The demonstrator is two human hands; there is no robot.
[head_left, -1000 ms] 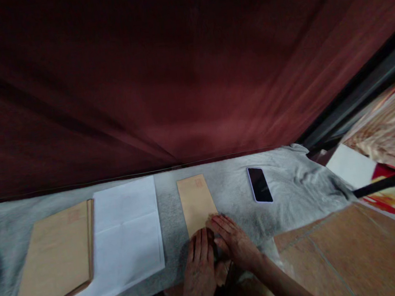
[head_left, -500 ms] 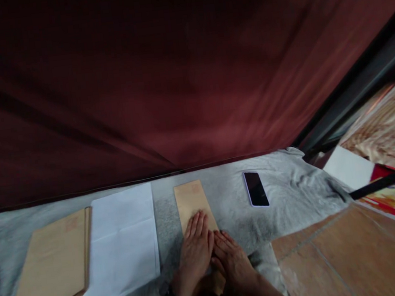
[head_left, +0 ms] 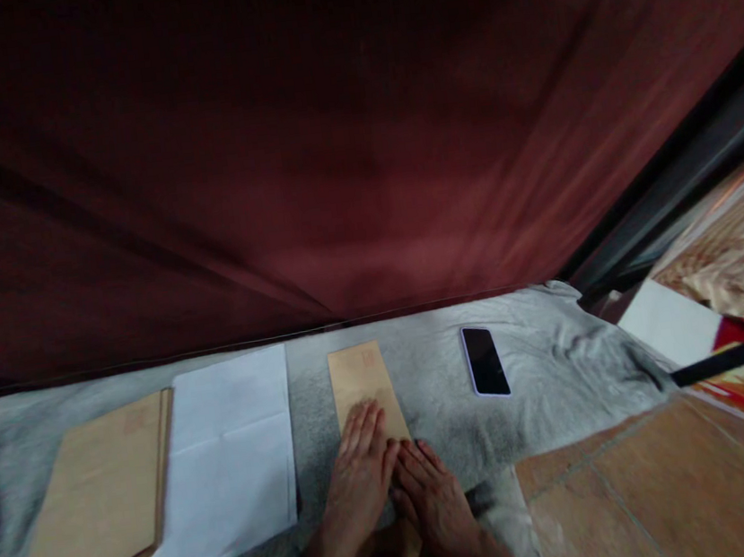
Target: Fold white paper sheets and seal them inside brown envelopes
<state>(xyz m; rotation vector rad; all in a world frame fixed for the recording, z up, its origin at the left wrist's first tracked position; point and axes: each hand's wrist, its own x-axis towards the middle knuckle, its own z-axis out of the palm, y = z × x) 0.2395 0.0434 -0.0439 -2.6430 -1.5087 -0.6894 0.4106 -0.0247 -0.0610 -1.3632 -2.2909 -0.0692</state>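
A brown paper envelope with a faint red print near its far end lies lengthwise in front of me on the grey cloth. My left hand, a dark band on its wrist, rests flat on the middle of the envelope with the fingers stretched out. Close beside it, my right hand lies flat over the envelope's nearer right edge, fingers extended. Both hands cover much of the near part of the envelope. A bit of its near end shows below, between my wrists.
Left of the envelope lie white paper sheets, partly under a stack of brown envelopes. A phone rests on the grey cloth to the right. A dark red curtain hangs behind; floor tiles show at lower right.
My left hand has slid slightly left and toward me on the envelope. My right hand has shifted a little left. The envelope lies as before.
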